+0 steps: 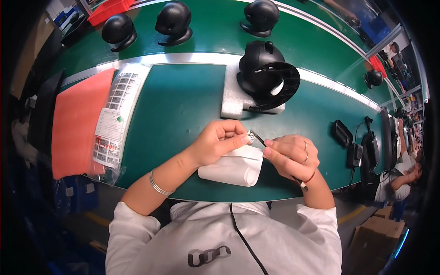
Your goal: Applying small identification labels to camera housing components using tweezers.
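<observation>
Both hands (223,141) (294,156) in pinch grips

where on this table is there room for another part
Widest: the green tabletop between the label sheets and the foam block. Another patch lies between the right hand and the black parts at far right. Crowded: around the left hand and white roll, and the left end with the orange-red sheet.

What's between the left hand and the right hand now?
In the head view: a small whitish piece pinched by the left hand, and a slim dark item held by the right hand.
</observation>
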